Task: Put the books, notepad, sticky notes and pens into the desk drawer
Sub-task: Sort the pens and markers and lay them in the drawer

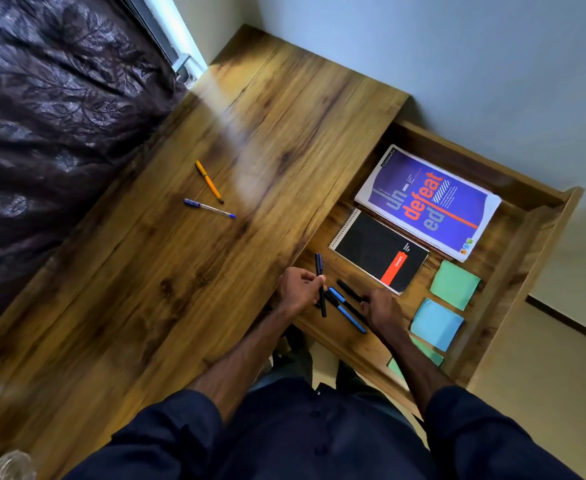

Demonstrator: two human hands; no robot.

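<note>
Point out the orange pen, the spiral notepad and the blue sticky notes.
orange pen (208, 181): head view, middle of its barrel, on the desk top.
spiral notepad (371, 249): head view, black cover, in the drawer.
blue sticky notes (436, 323): head view, centre of the top sheet, in the drawer.

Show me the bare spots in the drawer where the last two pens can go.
The drawer has bare wood between the notepad and the sticky notes, and a strip along the front edge. The near-left corner is crowded: both hands, left and right, work among pens there. The book fills the far part.
</note>
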